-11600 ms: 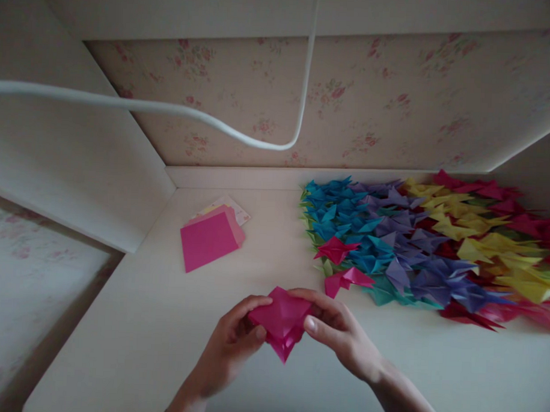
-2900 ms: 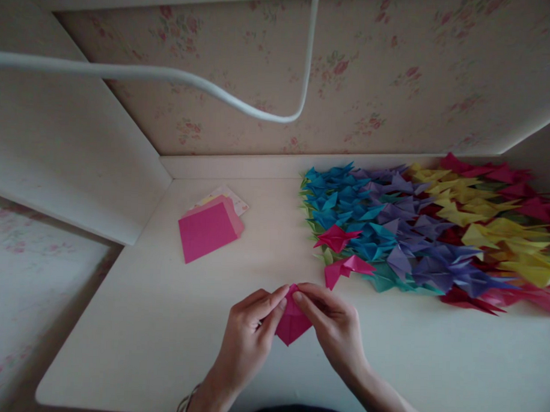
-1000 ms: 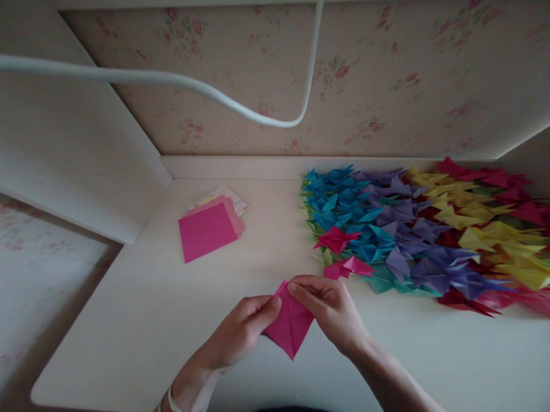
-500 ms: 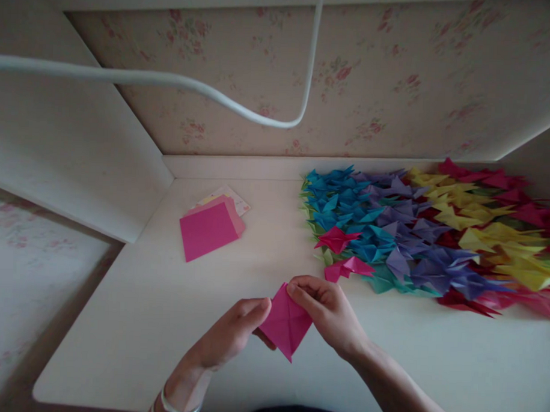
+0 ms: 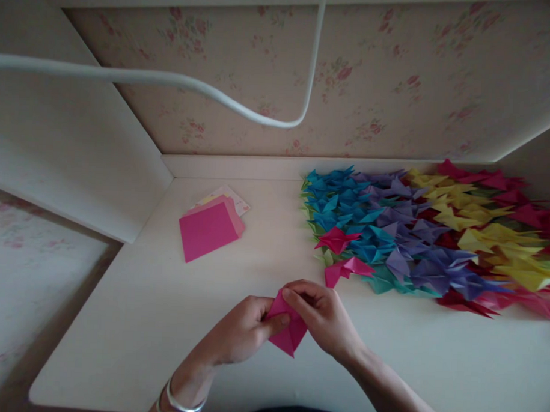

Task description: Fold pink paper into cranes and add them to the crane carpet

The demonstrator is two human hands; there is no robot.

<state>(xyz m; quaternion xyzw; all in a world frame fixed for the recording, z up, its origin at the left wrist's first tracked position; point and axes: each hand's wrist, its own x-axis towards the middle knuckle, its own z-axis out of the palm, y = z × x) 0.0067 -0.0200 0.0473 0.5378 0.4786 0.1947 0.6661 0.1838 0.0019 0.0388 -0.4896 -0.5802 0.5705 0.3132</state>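
A small folded sheet of pink origami paper [image 5: 293, 334] is held between both hands above the front part of the white desk. My left hand [image 5: 251, 328] grips its left side, the thumb lying across the paper's face and the fingers hidden behind it. At the top corner and right edge, my right hand [image 5: 320, 316] pinches the paper between thumb and bent fingers. The paper's lower corner points down toward me. Just beyond my right hand lie two pink folded paper cranes [image 5: 347, 267].
Many paper cranes in blue, purple [image 5: 398, 225], yellow and red cover the desk's right side. A stack of pink paper sheets [image 5: 210, 232] lies at the back left of the white desk [image 5: 131, 321]. A white cable [image 5: 189, 83] hangs across the upper view.
My left thumb has moved right, from the paper's left edge onto its face. The paper's left side now appears folded inward. My right hand keeps its pinch near the top corner.
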